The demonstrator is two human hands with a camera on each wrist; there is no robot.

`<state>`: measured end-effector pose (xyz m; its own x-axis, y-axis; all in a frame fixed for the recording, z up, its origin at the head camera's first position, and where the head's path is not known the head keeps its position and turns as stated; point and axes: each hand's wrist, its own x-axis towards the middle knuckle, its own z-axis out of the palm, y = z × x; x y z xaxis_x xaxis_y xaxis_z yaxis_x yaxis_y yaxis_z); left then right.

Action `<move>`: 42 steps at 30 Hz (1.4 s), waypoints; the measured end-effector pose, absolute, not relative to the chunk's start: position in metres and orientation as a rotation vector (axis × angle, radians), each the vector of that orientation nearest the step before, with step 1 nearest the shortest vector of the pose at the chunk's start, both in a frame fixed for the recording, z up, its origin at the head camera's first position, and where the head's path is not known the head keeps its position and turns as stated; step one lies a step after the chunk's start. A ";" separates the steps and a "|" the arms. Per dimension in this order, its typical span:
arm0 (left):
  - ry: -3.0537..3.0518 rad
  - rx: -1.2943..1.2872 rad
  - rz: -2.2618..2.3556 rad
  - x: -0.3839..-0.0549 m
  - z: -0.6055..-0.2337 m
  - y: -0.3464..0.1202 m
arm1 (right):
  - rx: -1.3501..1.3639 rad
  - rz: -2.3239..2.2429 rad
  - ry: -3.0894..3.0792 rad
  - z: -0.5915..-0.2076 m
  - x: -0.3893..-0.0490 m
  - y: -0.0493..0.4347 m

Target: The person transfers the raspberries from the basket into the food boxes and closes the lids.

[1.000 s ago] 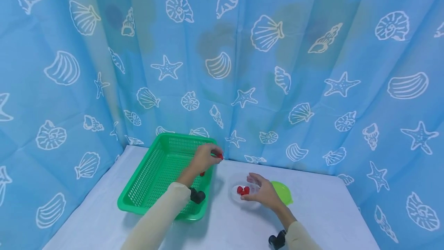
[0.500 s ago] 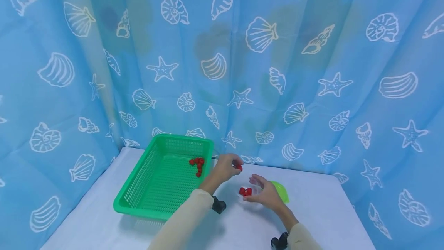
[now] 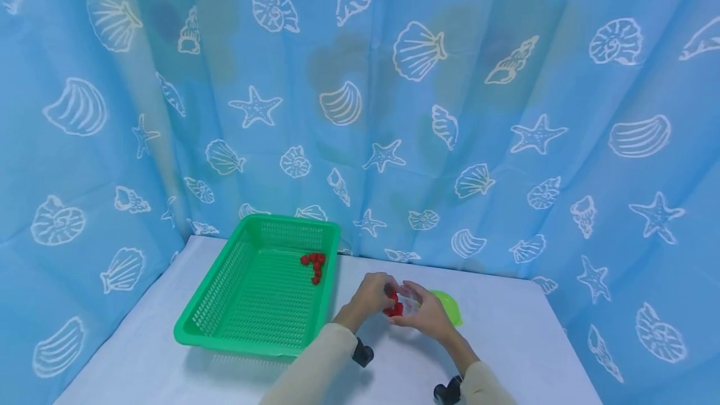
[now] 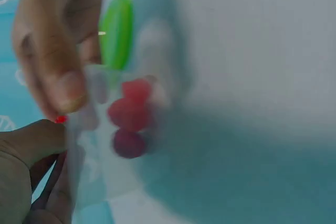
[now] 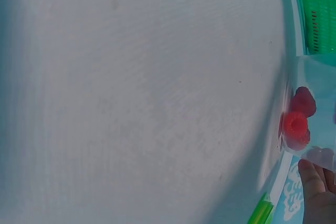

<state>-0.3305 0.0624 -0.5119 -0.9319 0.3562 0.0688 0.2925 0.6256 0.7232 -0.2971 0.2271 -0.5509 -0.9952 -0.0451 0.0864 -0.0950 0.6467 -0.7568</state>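
My right hand (image 3: 430, 315) grips a small clear plastic cup (image 5: 321, 77), thumb and fingers on either side of it. Several raspberries (image 5: 295, 124) show through its wall, lying in the bottom. The fingers of my left hand (image 3: 368, 295) are curled right at the cup's mouth. A bit of the red raspberry (image 4: 61, 119) they pinch peeks out in the left wrist view; the rest is hidden behind fingers. To the left, more raspberries (image 3: 316, 264) lie in the right-hand part of a green plastic basket (image 3: 187, 330).
A round lime-green piece like a lid (image 3: 449, 306) lies on the white-covered table (image 3: 506, 342), just behind and right of my right hand. Behind the table hangs a blue curtain (image 3: 360, 161) with white shells. The basket takes up the table's left side.
My left hand has moved right, from over the basket's right rim to the mouth of the cup, with a raspberry in its fingers. The right hand keeps its grip on the cup.
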 end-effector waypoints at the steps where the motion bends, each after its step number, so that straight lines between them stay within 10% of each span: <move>1: 2.770 0.550 1.182 -0.330 -0.515 0.063 | 0.126 1.292 -2.795 -0.551 -0.297 0.227; 27: 2.791 0.656 1.684 -0.381 -0.445 -0.004 | 0.155 1.417 -2.784 -0.552 -0.299 0.232; 42: 2.861 0.475 1.904 -0.404 -0.509 -0.112 | 0.183 1.421 -2.802 -0.554 -0.304 0.232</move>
